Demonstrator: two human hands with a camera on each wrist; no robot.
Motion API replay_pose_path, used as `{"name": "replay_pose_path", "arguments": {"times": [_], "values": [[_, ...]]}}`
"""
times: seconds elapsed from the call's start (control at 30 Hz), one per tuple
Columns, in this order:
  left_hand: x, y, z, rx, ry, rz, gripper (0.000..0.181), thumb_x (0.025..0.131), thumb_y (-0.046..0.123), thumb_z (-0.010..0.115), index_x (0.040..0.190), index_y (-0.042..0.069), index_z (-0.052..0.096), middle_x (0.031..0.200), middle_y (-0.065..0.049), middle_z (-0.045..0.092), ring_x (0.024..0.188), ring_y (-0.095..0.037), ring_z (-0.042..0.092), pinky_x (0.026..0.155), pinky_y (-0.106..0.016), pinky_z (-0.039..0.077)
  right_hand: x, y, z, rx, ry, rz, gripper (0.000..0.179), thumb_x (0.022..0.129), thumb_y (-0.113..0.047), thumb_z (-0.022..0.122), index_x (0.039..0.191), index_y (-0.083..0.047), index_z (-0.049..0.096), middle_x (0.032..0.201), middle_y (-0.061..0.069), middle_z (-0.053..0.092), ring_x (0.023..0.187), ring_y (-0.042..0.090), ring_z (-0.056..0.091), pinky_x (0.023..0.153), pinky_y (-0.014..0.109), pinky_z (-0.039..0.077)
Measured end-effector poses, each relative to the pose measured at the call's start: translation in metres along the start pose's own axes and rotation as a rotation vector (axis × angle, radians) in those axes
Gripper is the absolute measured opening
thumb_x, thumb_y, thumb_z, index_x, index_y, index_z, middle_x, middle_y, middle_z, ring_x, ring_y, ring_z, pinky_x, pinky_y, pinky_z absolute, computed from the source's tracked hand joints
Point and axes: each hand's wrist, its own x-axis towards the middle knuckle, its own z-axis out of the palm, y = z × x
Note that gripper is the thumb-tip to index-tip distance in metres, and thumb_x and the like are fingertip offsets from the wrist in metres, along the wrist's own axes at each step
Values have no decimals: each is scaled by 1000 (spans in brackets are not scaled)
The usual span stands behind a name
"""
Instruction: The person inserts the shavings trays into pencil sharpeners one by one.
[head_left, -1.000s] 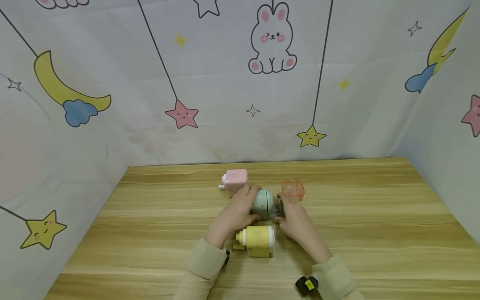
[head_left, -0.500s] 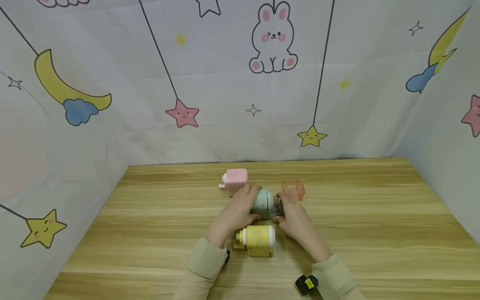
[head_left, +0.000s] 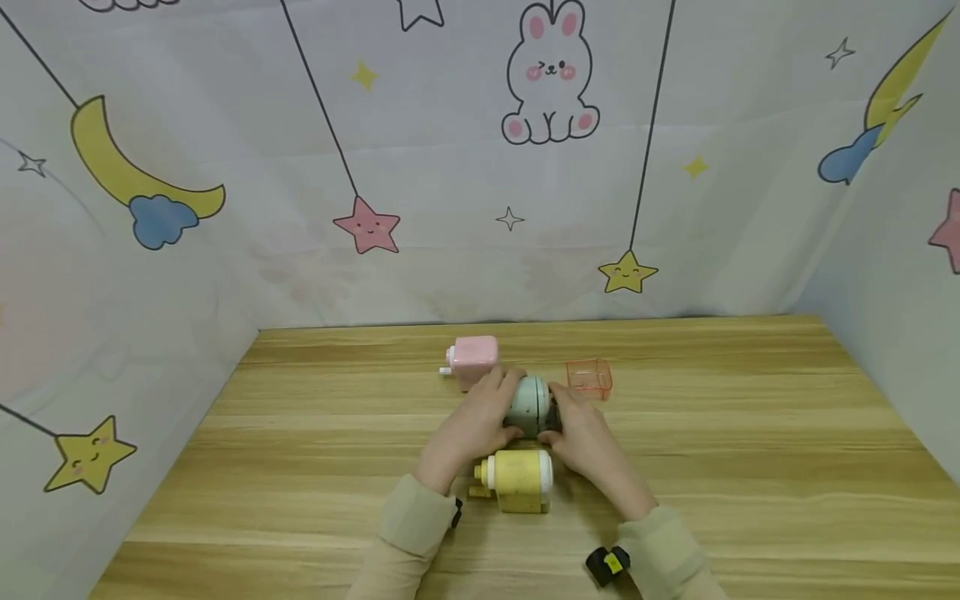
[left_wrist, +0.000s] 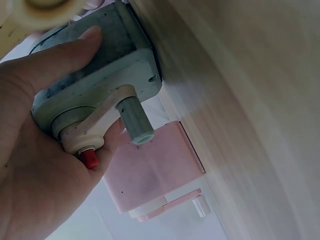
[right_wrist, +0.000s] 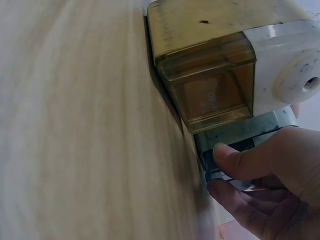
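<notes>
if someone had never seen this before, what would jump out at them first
Probably the white backdrop with its winking rabbit near the top of the head view. Then the middle of the table, where the left hand grips a green sharpener and the right hand pinches its dark drawer. A yellow sharpener stands nearer the wearer, and a pink sharpener stands beyond the left hand.
</notes>
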Motion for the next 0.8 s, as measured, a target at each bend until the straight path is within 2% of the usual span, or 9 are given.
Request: {"name": "replay_pose_path", "arguments": {"times": [0.4, 0.8], "values": [[-1, 1, 0, -5, -2, -7, 71, 77, 12, 80, 136, 6, 40, 120, -13, 53, 105, -27, 56, 95, -40, 50, 3, 0, 3, 4, -16, -20, 67, 77, -9, 79, 135, 5, 47, 123, 22, 60, 111, 35, 60, 94, 48, 51], [0, 0, 1, 0, -7, -12, 71, 78, 12, 79, 137, 6, 39, 119, -13, 53, 104, -26, 56, 94, -40, 50, 5, 1, 4, 17, -15, -27, 68, 76, -10, 80, 134, 4, 47, 124, 22, 59, 112, 34, 59, 94, 47, 51]]}}
